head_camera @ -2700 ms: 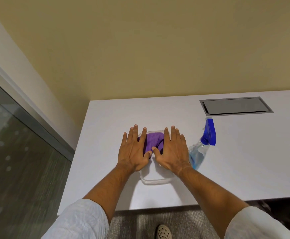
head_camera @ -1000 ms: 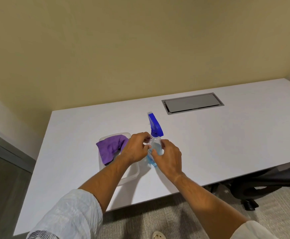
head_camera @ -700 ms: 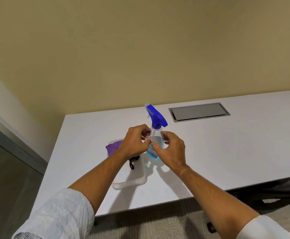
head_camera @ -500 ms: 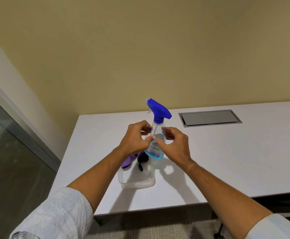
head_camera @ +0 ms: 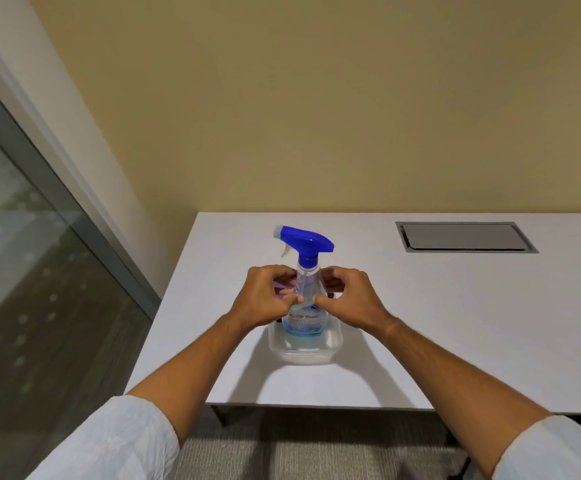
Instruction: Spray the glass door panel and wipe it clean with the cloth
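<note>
Evidently the spray bottle is being held upright between both hands so that its blue trigger head stays clear above the fingers, nozzle turned toward the glass door panel, which stands well to the left of the bottle. The left hand has its grip curled closed against the left side of the bottle's clear body, thumb tip on the front; the right hand mirrors it on the right side, grip likewise clamped on the body. Directly below the bottle sits a clear plastic tub on the white counter; whether the bottle's base touches the tub I cannot tell. A sliver of purple cloth peeps out just beside the bottle, behind the left fingers. Judging by this, spraying has not begun: neither hand is on the trigger yet.
</note>
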The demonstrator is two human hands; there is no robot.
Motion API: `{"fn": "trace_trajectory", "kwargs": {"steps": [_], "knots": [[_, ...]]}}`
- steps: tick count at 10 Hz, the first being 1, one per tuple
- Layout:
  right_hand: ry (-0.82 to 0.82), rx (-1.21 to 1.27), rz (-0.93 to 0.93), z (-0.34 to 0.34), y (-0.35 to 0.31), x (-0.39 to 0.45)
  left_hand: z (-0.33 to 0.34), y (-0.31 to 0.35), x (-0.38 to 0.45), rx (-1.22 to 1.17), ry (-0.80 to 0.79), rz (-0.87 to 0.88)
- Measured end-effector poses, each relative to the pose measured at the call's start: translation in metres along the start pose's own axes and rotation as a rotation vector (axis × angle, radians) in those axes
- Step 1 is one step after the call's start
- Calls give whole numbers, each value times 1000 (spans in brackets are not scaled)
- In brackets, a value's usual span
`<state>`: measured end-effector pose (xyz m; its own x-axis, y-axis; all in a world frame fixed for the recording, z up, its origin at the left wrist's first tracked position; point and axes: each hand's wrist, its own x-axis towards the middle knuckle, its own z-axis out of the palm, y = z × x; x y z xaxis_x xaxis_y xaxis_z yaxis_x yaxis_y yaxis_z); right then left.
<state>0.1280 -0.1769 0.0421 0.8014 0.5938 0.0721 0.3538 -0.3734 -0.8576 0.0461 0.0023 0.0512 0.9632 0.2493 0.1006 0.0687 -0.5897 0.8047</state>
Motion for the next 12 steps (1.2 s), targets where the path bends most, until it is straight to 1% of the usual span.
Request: {"fn": "trace_trajectory", "kwargs": {"steps": [1, 5, 9, 11, 12], "knots": [[-66, -30, 20, 12, 9, -2, 8, -15, -11, -51, 6, -79], [-124, -84, 51, 30, 33, -6, 40, -49, -19, -90, 14, -191], [-141, -92, 112, 31, 34, -1, 47, -52, -14, -64, 5, -205], [-155, -77, 97, 29, 33, -5, 42, -50, -16, -32, -32, -150], [-138, -93, 45, 31, 33, -7, 38, -49, -20, -37, -11, -115]]}}
